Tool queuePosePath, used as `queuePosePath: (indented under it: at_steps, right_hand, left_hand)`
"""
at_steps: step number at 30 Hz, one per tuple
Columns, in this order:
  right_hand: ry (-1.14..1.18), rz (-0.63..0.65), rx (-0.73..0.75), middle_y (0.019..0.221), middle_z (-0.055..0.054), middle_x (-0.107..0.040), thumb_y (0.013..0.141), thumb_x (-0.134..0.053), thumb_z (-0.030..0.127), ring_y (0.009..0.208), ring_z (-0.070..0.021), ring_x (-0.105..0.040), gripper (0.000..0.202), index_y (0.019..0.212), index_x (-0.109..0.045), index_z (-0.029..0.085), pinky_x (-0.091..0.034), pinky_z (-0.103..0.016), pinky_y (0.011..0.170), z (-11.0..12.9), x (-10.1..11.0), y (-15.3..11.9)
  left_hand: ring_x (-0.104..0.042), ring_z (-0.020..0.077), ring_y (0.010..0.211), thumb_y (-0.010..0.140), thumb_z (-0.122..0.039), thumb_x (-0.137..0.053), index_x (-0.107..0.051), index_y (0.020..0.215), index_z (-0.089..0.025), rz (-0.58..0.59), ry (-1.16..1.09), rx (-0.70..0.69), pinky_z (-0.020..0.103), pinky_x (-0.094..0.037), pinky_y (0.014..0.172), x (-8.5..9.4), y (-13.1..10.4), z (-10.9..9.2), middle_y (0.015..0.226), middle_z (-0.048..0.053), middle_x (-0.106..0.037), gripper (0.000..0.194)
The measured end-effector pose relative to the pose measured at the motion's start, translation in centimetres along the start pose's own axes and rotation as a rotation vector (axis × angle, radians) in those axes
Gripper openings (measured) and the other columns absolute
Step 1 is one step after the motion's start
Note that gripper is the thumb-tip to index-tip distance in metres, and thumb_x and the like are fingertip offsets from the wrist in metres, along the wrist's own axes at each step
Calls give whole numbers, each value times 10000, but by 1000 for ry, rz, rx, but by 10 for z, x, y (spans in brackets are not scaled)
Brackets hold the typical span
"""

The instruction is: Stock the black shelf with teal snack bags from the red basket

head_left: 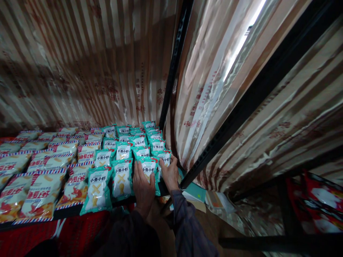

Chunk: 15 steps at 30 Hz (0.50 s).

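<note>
Teal-and-white snack bags (122,178) stand in rows at the right end of a shelf. My left hand (143,184) lies with its fingers stretched along the left side of a front snack bag (150,167). On the right, my right hand (169,173) rests its spread fingers against the teal bags at the row's outer edge. Whether either hand bears any bag's weight, I cannot tell. Another teal bag (97,189) leans at the front, further left.
White bags with striped edges (44,194) fill the shelf's left part. Black metal posts (211,150) rise at the corner and right. Patterned sheeting (120,64) hangs behind. Below the shelf are a red package (83,232) and notebooks (194,192); red packs (321,200) lie far right.
</note>
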State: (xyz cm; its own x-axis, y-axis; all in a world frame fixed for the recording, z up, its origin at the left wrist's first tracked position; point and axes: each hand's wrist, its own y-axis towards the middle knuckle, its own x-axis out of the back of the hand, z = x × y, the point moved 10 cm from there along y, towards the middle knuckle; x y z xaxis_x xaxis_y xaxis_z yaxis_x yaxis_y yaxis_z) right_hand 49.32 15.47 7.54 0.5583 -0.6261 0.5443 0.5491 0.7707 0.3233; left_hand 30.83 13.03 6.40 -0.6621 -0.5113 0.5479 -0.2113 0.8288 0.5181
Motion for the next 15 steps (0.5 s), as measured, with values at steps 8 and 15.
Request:
queuePosePath:
  at_steps: [8,15]
  right_hand:
    - [0,60,63,1155,-176,-630,822,-515,475,985,-287,-643,560,1251,-392,135,-482,-372,773,1,-10,-2]
    - [-79,-118,404,1464,-186,-330,919,-401,384,1371,-272,-284,563,1403,-292,119,-336,-485,1057,22,-6,-11]
  left_hand:
    - [-344,351,1326,890,-338,-442,-242,1418,-47,-28,5,-4,511,-378,1015,4,2,-3,1439,275,-311,635]
    - [-214,370,1380,888,-309,-463,-361,1368,-41,-92,93,-90,522,-342,1044,11,5,-15,1483,277,-211,560]
